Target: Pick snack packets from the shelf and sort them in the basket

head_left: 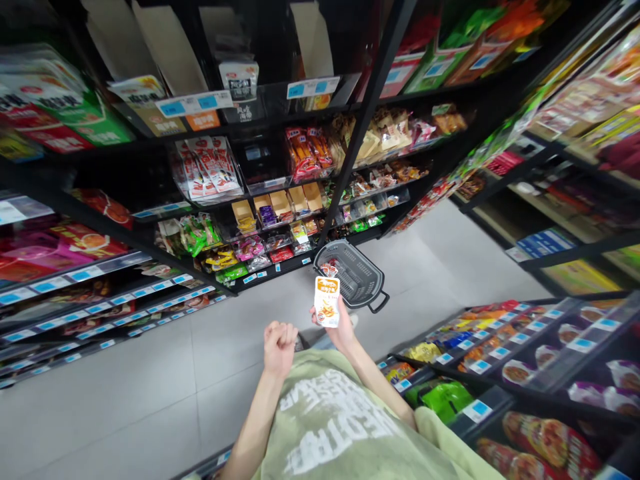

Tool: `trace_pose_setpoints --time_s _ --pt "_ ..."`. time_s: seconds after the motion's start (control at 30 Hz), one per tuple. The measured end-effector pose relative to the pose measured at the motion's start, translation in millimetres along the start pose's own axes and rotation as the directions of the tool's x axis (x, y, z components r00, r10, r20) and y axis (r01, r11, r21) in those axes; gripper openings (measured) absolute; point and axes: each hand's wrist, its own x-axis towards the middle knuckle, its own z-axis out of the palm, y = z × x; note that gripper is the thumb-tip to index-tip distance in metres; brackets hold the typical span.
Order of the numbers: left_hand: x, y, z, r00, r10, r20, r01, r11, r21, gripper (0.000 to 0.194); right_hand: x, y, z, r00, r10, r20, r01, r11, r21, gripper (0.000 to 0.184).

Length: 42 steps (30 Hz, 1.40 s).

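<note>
In my right hand [343,328] is a small white snack packet [327,303] with orange print and a picture of food, held upright in front of my body. My left hand [280,343] is curled into a fist to the left of the packet, with nothing showing in it. Beyond the packet, a grey plastic shopping basket [367,277] rests on the floor, its handle folded out to the right. Some small red and white packets [329,269] lie in the basket's near left part, partly covered by the packet I hold.
Tall black shelves [350,127] of bagged snacks rise ahead, with small bins of loose packets [250,247] low down. A stepped rack of snack bags [480,340] stands close on my right. Grey tiled floor [145,380] runs along the aisle.
</note>
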Motion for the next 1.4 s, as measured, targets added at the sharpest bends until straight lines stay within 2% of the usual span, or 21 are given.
trace_pose_setpoints --time_s 0.23,0.47,0.63,0.9,1.2,1.4 --pt "0.2 -3.2 -4.9 0.998 0.061 -0.014 -0.061 0.998 0.028 0.054 -0.5 0.0 -0.2 1.0 -0.003 -0.004 0.003 1.0 -0.005 0.047" --pt "-1.7 -1.4 -2.1 0.996 0.087 -0.009 -0.087 0.996 0.03 0.045 -1.4 2.0 1.3 1.0 0.003 0.009 -0.003 1.0 0.022 0.047" --pt "-2.5 2.2 -0.1 0.998 0.065 -0.021 -0.065 0.998 -0.025 0.041 -1.9 4.9 0.8 1.0 0.004 0.017 -0.005 0.999 0.031 0.046" --pt "-3.6 2.4 -2.0 1.0 0.022 0.02 -0.021 0.997 -0.07 0.04 -1.5 6.4 1.6 1.0 0.015 0.022 -0.015 0.999 0.032 0.048" --pt "-5.9 5.1 3.4 0.997 -0.056 0.045 0.057 0.998 -0.033 0.047 -2.2 7.9 -0.1 1.0 0.011 0.014 -0.011 1.0 0.015 0.05" --pt "-4.8 1.7 -0.1 0.993 -0.075 0.088 0.076 0.997 -0.01 0.049 -1.3 5.5 -1.4 1.0 0.019 0.02 -0.019 1.0 0.014 0.049"
